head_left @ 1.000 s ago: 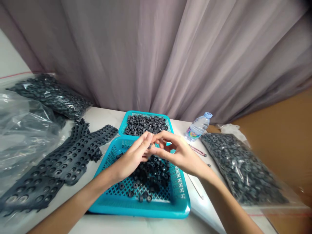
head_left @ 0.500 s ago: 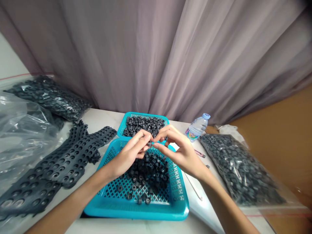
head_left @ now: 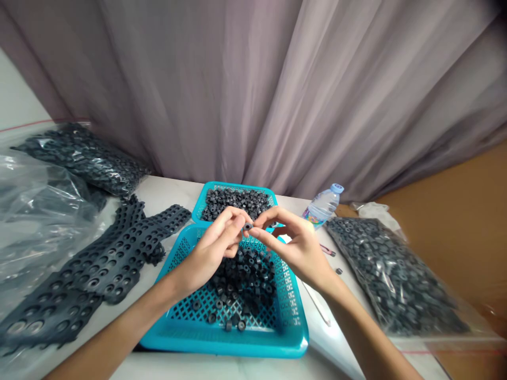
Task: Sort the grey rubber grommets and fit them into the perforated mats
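Between my fingertips is one small black ring-shaped rubber piece [head_left: 248, 226] with a hole in its middle. My left hand [head_left: 216, 240] pinches it from the left, thumb and fingers closed. From the right, thumb and index finger of my right hand [head_left: 295, 243] close on its other side. Both hands are above a turquoise plastic basket [head_left: 222, 343], which holds a heap of similar black pieces [head_left: 249, 274]. A second turquoise basket [head_left: 197, 210], full of such pieces, stands just behind.
Perforated black rubber sheets [head_left: 122, 253] lie at left beside clear plastic bags [head_left: 35, 206] and a filled bag [head_left: 87, 158]. At right are a water bottle [head_left: 322, 206], a pink cutter [head_left: 328, 250], a white stick [head_left: 317, 303] and a large bag of black pieces [head_left: 392, 274].
The small piece has turned so its hole now shows, and it sits slightly higher between my fingertips. The hands stay in nearly the same place; the view has shifted slightly.
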`<state>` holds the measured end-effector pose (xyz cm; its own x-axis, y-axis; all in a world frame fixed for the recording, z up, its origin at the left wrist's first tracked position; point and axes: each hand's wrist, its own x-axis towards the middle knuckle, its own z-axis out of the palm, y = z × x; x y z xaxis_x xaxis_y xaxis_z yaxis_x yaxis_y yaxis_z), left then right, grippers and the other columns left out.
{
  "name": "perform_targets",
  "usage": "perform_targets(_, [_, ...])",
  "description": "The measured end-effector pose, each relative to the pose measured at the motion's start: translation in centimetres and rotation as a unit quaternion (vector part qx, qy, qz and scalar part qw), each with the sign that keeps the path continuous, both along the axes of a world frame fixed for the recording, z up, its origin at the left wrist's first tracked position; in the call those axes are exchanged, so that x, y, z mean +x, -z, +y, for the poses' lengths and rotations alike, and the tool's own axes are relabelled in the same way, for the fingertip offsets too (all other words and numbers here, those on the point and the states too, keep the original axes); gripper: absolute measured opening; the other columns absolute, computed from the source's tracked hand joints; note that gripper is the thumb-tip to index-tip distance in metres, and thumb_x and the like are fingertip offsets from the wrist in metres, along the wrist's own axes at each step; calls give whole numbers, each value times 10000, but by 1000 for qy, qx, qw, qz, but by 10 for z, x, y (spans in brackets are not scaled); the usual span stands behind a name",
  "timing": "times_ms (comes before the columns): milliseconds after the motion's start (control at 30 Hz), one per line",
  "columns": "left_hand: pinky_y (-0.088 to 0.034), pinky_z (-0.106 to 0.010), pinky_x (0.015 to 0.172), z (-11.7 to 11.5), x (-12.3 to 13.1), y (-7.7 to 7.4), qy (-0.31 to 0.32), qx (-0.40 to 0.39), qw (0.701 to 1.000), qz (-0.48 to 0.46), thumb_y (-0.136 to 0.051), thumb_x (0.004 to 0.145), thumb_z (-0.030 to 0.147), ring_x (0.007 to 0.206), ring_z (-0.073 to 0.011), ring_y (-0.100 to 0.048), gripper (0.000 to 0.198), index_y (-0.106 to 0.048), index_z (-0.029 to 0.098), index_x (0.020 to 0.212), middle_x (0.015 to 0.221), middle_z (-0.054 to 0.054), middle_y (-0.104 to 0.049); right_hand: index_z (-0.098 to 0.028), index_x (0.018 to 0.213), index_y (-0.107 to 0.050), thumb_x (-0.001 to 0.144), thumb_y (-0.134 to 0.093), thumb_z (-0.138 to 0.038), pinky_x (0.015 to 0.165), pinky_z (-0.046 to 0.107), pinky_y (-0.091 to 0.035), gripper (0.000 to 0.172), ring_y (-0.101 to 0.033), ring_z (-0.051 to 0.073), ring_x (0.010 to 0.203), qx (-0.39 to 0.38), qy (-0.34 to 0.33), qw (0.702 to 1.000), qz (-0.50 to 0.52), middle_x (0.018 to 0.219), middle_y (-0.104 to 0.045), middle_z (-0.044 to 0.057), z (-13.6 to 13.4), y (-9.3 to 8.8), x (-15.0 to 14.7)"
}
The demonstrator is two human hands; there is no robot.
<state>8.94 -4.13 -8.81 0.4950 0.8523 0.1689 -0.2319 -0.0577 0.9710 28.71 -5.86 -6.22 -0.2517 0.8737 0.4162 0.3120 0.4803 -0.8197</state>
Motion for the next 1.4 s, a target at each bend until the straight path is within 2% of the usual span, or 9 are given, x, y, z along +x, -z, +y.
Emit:
perform_targets(67, [-191, -231, 518, 1, -1, 0, 6, -8, 1000, -13, -474, 1074, 531, 625, -108, -205, 323, -549, 219, 1110, 767, 39, -292, -217, 994, -720, 941, -761, -311, 675, 247, -521, 116, -674, 151, 863, -7, 1, 1000, 5, 953, -717, 10, 1, 1, 1])
perform_targets(267, [-196, -224, 514, 2, -3, -1, 24, 9, 999, -29, -505, 1082, 449, 628, -89, -232, 231, -568, 230, 1122, 854, 27, -402, -215, 996, -734, 944, -755, -315, 672, 248, -528, 115, -676, 157, 875, -23, -3, 1000, 17, 958, -721, 16, 2, 2, 1])
perform_targets(467, [-194, -216, 515, 2, -1, -1, 27, -2, 999, -40, -505, 1085, 442, 632, -89, -227, 216, -571, 238, 1116, 853, 30, -394, -215, 1017, -694, 924, -782, -309, 668, 240, -539, 159, -674, 149, 879, -12, -4, 999, 38, 993, -706, 22, 0, 1, 1])
perform_targets(733, [-225, -222, 521, 1, -2, 1, 10, 15, 1000, 1, -491, 1084, 476, 646, -99, -268, 236, -558, 251, 1118, 824, 30, -356, -226, 1094, -689, 949, -751, -304, 627, 215, -560, 176, -673, 156, 916, -10, -24, 999, 45, 1017, -690, 34, -2, -1, -1])
perform_targets(967, [-294, -222, 549, 4, -5, 1, 2, 42, 999, 32, -526, 1069, 483, 645, -82, -349, 239, -550, 269, 1172, 862, 30, -448, -216, 1048, -745, 936, -760, -310, 539, 200, -577, 147, -682, 173, 883, -25, -15, 997, 71, 1019, -715, 50, 3, 3, -2])
perform_targets(1067, [-336, -233, 582, 3, -5, 0, -2, 54, 998, 40, -570, 1051, 470, 705, -97, -412, 240, -554, 271, 1183, 943, 10, -514, -224, 1072, -750, 933, -765, -295, 538, 192, -578, 156, -682, 163, 873, -21, -15, 996, 84, 1038, -717, 47, 4, 5, -2])
perform_targets(1167, [-420, -253, 722, 3, -4, -2, -30, 103, 993, 56, -604, 1039, 429, 912, -142, -519, 232, -565, 258, 1191, 1113, -29, -569, -224, 1089, -744, 925, -774, -295, 535, 190, -578, 181, -682, 170, 890, -32, -24, 994, 100, 1041, -712, 53, 4, 5, -3])
perform_targets(1233, [-436, -266, 801, 2, -4, -2, -57, 140, 986, 70, -613, 1037, 408, 990, -159, -531, 215, -574, 253, 1180, 1120, -29, -571, -225, 1092, -743, 928, -773, -304, 538, 192, -578, 185, -682, 176, 899, -47, -36, 992, 111, 1030, -710, 55, 4, 5, -3])
perform_targets(1400, [-417, -234, 686, 1, -5, -1, -110, 197, 967, 119, -651, 1017, 401, 739, -103, -458, 210, -569, 262, 1151, 963, 14, -540, -216, 1122, -757, 981, -703, -347, 543, 220, -580, 200, -677, 160, 809, -88, -64, 983, 146, 1015, -719, 64, 3, 4, -5])
